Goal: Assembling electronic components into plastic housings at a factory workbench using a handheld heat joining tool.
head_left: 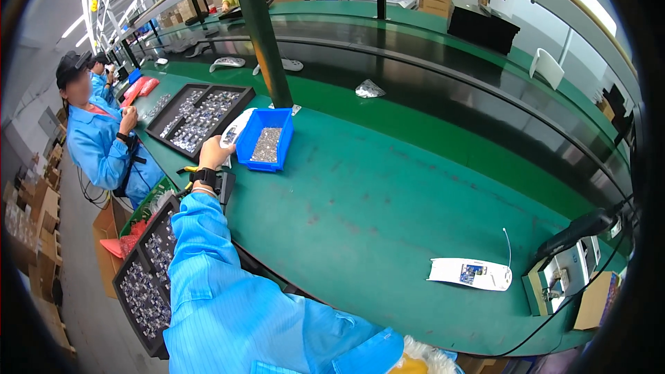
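Observation:
My left hand [216, 153] reaches out at the far left of the green bench, a dark band round its wrist. Its fingers close on the near end of a white plastic housing [242, 125], which has a small dark board in it. Touching or just right of the housing stands a blue bin [285, 147] holding many small metal parts [267, 145]. Farther right on the bench lies another white housing [493, 276], with a blue circuit board [472, 274] and a thin wire rising from its end. My right hand is out of view.
Black trays [241, 100] of small parts lie beyond my hand and below the bench edge. A green post [263, 34] rises behind the bin. At right stands a metal fixture [557, 280] with a black cable. A co-worker [104, 135] in blue works at left.

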### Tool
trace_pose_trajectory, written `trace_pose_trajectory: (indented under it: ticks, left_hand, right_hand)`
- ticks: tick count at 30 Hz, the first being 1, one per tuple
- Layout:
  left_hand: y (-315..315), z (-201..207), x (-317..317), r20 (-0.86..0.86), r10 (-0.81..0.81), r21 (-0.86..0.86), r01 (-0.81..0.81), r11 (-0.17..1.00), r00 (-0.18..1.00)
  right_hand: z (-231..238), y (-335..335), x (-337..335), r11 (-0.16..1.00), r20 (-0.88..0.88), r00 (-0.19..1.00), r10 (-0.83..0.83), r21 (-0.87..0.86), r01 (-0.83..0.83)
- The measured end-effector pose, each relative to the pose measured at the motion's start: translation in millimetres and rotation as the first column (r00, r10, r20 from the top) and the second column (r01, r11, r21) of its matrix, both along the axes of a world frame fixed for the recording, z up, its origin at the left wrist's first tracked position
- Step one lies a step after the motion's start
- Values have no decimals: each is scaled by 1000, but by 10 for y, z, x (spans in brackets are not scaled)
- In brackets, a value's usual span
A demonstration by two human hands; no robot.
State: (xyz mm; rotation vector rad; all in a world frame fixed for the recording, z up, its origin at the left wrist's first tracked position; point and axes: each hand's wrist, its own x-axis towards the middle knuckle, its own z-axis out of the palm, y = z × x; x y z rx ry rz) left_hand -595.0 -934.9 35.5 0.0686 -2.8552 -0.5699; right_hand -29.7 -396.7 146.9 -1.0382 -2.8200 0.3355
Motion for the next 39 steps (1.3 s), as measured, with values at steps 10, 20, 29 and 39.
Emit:
trace_pose_trajectory:
  ticks: [10,20,29,39]
  left_hand:
    - [-384,561,159,-369,65,26,-60,998,927]
    - [2326,856,1191,-260,-813,132,853,504,521]
    - [3968,361,1769,-87,-990,186,979,89,107]
    - [3765,2046,2315,-530,-848,-145,987,70,-17]
  right_hand:
    - [-596,-330,674,961,206,955,-214,-133,244]
    - [-1248,-468,1699,822,480,772,-416,-164,545]
    - [-1960,-509,3085,601,716,508,-478,-155,784]
    - [-930,574,2399,663,-716,439,-544,-45,747]
